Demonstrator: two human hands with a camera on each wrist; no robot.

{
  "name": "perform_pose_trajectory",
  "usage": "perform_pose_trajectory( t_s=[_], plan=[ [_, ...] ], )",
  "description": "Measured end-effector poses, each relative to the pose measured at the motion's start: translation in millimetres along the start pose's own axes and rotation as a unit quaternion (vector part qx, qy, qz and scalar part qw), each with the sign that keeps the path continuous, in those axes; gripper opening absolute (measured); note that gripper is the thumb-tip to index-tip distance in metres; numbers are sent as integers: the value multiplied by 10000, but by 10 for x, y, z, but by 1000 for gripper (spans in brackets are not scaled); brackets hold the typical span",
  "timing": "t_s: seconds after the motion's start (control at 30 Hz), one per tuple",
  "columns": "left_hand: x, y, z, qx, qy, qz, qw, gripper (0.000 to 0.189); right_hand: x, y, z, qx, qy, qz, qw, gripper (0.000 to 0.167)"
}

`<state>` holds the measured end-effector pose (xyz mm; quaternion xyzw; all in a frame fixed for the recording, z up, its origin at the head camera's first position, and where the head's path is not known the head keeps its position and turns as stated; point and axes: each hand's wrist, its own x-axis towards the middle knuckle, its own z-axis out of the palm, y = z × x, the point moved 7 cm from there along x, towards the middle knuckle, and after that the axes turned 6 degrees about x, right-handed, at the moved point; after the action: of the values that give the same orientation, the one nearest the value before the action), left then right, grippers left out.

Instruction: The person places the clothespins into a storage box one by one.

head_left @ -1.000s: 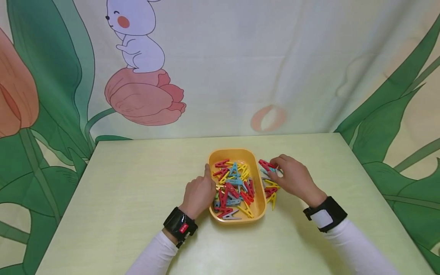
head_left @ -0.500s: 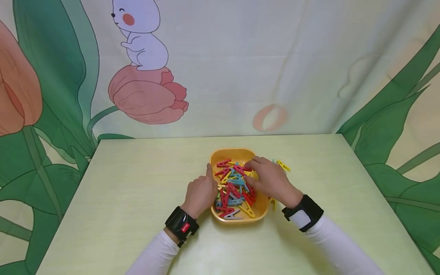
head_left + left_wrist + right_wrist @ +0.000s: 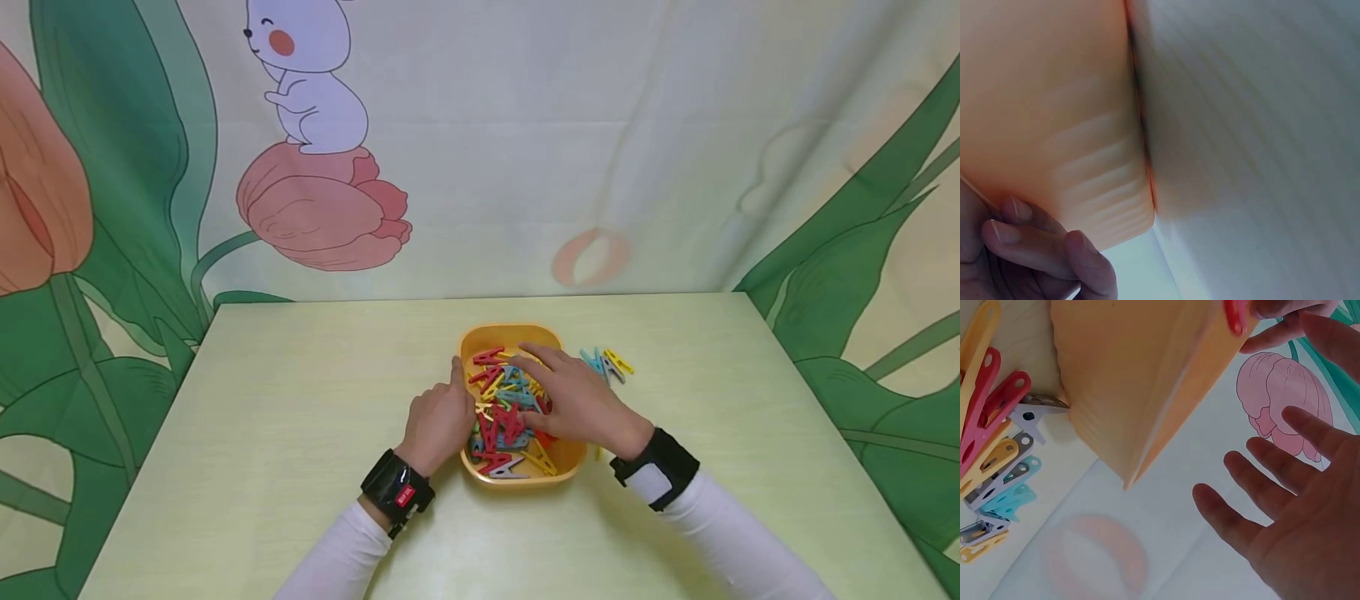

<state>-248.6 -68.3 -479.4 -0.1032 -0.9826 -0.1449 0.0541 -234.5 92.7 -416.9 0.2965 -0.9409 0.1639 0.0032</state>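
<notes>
A yellow plastic tray [image 3: 517,483] stands on the table, full of red, yellow, blue and grey clothespins. My left hand [image 3: 438,421] grips its left rim; in the left wrist view curled fingers [image 3: 1035,244] lie beside the outer wall. Over the tray's right side my right hand [image 3: 581,404] hovers, holding nothing. Its fingers are spread apart in the right wrist view. A red clothespin [image 3: 512,422] lies on the pile just by the right thumb. Right of the tray lie loose clothespins, including a yellow one [image 3: 618,362], partly hidden behind the right hand.
The pale table [image 3: 315,433] reaches back to a printed curtain [image 3: 487,167] with a rabbit and tulips. In the right wrist view, several loose clothespins [image 3: 997,469] lie close along the tray's outer wall.
My right hand took a red clothespin from beside the tray, carried it left over the tray and let it go onto the pile. The left hand stays on the rim.
</notes>
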Motion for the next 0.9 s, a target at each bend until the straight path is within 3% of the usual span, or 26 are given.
perform_pose_trajectory(
  t_s=[0.13, 0.27, 0.53, 0.73, 0.9],
  plan=[
    [2, 3, -6, -7, -40, -31, 10000, 58, -3, 56, -49, 60, 39, 125, 9999, 71],
    [9, 3, -4, -35, -108, -66, 9999, 59, -21, 247, -185, 139, 212, 470, 9986, 68],
    [33, 9, -10, 44, -69, -61, 9999, 58, -117, 1032, -382, 237, 493, 1273, 9904, 63],
    [30, 11, -16, 57, -106, -61, 9999, 59, -272, 1636, -192, 333, 74, 2116, 9768, 61],
    [23, 4, 1, 73, -139, -57, 9999, 59, -360, 1871, 21, 555, -342, 2640, 9623, 58]
  ],
)
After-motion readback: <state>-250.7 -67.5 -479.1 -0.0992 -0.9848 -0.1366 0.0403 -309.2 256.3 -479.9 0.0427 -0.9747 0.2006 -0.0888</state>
